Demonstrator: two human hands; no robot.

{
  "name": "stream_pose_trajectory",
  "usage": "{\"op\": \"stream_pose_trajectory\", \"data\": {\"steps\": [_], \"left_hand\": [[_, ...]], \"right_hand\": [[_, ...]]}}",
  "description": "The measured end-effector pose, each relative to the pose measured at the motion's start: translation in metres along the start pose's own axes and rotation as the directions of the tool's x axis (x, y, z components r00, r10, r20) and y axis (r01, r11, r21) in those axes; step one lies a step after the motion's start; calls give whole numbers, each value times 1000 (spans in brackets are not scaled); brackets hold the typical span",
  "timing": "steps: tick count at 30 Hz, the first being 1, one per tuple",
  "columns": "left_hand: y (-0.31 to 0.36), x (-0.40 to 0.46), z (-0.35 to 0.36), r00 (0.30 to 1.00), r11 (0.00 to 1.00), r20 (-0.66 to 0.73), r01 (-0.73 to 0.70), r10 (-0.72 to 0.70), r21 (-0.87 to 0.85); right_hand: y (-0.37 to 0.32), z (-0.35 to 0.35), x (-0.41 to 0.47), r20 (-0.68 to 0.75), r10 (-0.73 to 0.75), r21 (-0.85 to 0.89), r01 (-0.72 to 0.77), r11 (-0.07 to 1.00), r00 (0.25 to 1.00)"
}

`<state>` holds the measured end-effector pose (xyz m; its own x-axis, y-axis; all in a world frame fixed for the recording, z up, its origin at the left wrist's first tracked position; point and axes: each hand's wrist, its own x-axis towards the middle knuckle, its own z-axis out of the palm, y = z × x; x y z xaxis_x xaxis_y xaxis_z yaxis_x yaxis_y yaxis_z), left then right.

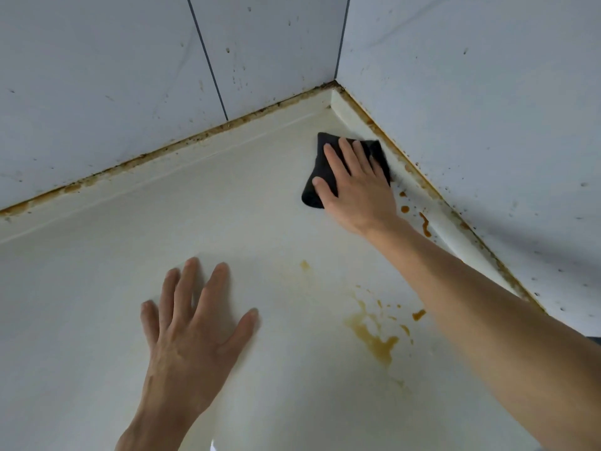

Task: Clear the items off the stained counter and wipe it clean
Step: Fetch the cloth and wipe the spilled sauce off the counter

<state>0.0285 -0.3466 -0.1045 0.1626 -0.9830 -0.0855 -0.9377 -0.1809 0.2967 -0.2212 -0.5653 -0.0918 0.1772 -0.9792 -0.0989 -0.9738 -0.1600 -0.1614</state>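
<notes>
The white counter [97, 288] fills the view and meets two tiled walls at a far-right corner. My right hand [357, 183] lies flat with straight fingers on a black cloth [320, 177], pressing it onto the counter near that corner, beside the right raised edge. My left hand [192, 323] rests flat on the counter with its fingers spread, nearer to me and to the left. A brown-orange stain [374, 336] spreads on the counter under my right forearm. Smaller orange drips [424, 224] mark the right raised edge just below the cloth.
Grey wall tiles [113, 76] at the back and on the right [487, 109] are speckled with dark spots. Brown grime [195, 135] lines the seam between the counter's raised edge and both walls.
</notes>
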Motion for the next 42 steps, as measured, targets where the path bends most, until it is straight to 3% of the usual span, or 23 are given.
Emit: {"op": "stream_pose_trajectory", "data": {"steps": [10,13,20,22,24,26,28,30,33,37,39,42], "left_hand": [[10,-4,-9,1000,1000,3,-2,2,-14],[11,-6,-10,1000,1000,3,-2,2,-9],[34,-39,-4,997,1000,76,1,-2,9],[36,-46,-2,997,1000,77,5,-3,-19],[33,-47,0,997,999,74,16,-13,-40],[30,-47,2,998,999,58,9,-6,-41],[27,-48,3,999,999,50,3,-1,-49],[25,-49,2,999,999,50,-12,15,-53],[22,-49,-2,997,997,60,-40,44,-58],[16,-51,-7,995,995,71,-61,67,-84],[11,-55,-9,995,992,72,-61,69,-109],[4,-55,-11,994,990,72,-78,87,-116]], "right_hand": [[29,10,-123,13,55,-46,-54,997,998],[35,3,-102,18,57,-24,-57,998,998],[-9,10,-77,-12,219,32,-218,975,976],[-32,13,-89,-5,133,20,-133,991,991],[-50,20,-118,-18,-73,-1,73,997,997],[-52,28,-160,-5,-328,6,328,945,945],[-31,32,-192,52,-470,5,470,882,881],[0,27,-195,89,-470,-33,474,880,878],[20,14,-153,112,-295,-87,305,949,949],[-33,15,-91,94,-177,-32,181,983,980],[-64,24,-93,72,-229,-44,232,972,971],[-76,32,-136,53,-433,-44,435,899,900]]}}
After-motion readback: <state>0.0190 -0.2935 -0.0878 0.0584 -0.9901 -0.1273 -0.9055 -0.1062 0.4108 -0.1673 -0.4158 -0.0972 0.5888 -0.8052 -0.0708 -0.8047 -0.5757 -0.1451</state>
